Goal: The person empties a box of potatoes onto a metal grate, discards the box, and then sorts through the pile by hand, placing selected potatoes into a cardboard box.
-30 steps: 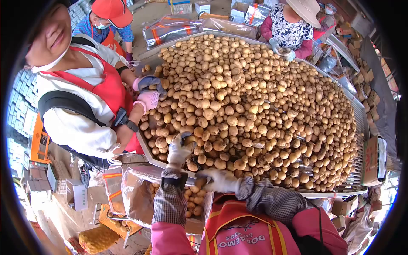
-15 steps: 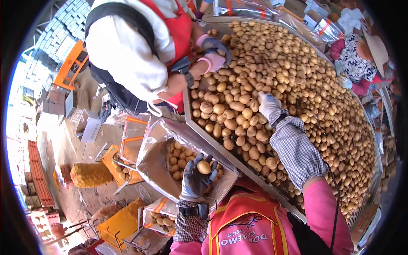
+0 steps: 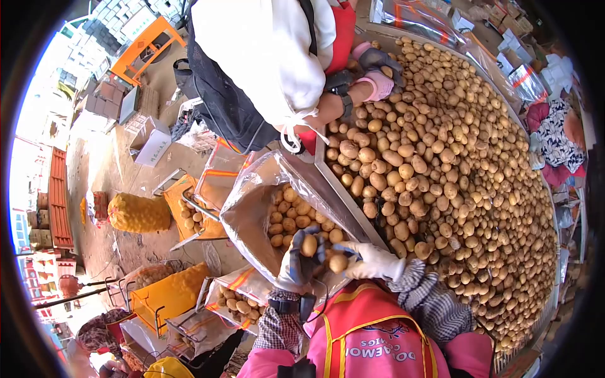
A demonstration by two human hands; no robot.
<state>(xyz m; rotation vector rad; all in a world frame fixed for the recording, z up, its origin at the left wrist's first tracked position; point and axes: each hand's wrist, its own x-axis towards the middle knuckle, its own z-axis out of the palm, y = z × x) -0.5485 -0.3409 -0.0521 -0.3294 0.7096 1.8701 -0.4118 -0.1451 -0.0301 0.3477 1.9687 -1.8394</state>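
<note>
My left hand (image 3: 297, 267), in a grey-and-blue glove, is closed around a potato (image 3: 309, 246) above the lined box. Just beside it, my right hand (image 3: 373, 261), in a whitish glove, holds another potato (image 3: 338, 263) at its fingertips. Beneath and beyond my hands, the box (image 3: 242, 211) has a clear plastic liner and holds many potatoes (image 3: 290, 214). A wide sorting table (image 3: 343, 194) heaped with loose potatoes (image 3: 466, 170) lies to the right.
Across the table corner stands a co-worker in a white top (image 3: 258, 57), whose gloved hands (image 3: 381, 72) are over the potatoes. Another person (image 3: 559, 138) is at the far right edge. A yellow sack (image 3: 138, 213) and a second potato box (image 3: 242, 309) stand on the left.
My right hand has left the heap on the table and come back beside my left hand with a potato. My left hand still holds its potato. The view has shifted.
</note>
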